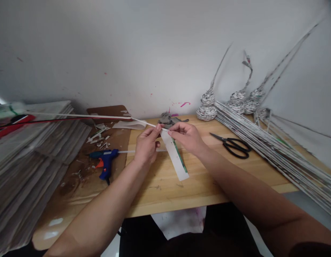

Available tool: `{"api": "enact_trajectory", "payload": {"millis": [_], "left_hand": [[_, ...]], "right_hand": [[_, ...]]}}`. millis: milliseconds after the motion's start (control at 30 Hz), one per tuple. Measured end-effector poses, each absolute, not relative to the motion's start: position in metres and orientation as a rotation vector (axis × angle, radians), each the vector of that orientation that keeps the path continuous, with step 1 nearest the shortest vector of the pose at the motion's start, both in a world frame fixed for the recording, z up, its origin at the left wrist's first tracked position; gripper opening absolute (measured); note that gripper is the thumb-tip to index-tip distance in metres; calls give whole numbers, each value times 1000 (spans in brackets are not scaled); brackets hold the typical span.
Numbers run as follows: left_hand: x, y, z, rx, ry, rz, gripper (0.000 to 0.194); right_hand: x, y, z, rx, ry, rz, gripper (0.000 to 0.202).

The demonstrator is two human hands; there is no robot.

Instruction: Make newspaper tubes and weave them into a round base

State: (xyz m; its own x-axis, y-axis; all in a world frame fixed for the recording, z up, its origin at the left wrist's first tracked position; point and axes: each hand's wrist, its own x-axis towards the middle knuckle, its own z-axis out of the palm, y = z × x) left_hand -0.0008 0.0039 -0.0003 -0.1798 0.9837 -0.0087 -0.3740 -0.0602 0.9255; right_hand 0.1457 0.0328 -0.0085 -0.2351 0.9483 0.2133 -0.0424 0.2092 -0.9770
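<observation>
My left hand [147, 144] pinches a thin white rolled paper tube [142, 121] between thumb and fingers. The tube runs off to the left, over the stacked paper. My right hand [188, 137] pinches the tube's right end, close beside my left. From between the two hands a flat white paper strip [174, 157] with a green printed edge hangs down over the table. Whether the strip is joined to the tube is hidden by my fingers. Left of my left hand lies a blue glue gun [108, 160], a long white glue stick [126, 151] in its back.
Black scissors [235, 145] lie on the wooden table [160, 200] at right, near a bundle of long paper tubes [261, 146]. Woven paper forms [207, 105] stand by the wall. Newspaper stacks [45, 157] fill the left side. Paper scraps [100, 134] and a grey cloth [168, 119] lie behind.
</observation>
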Motion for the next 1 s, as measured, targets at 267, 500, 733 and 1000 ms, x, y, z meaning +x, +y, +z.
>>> {"api": "enact_trajectory", "payload": {"millis": [267, 500, 733, 1000], "left_hand": [[-3, 5, -1, 839, 1042, 1522, 36], [-4, 7, -2, 879, 1097, 1544, 35], [-3, 8, -4, 857, 1072, 1533, 36], [-4, 11, -4, 838, 1073, 1562, 31]], "right_hand": [[146, 29, 1, -910, -1426, 1221, 21], [146, 32, -1, -992, -1443, 1317, 13], [144, 31, -3, -940, -1437, 1232, 21], [142, 33, -6, -966, -1402, 1253, 12]]}}
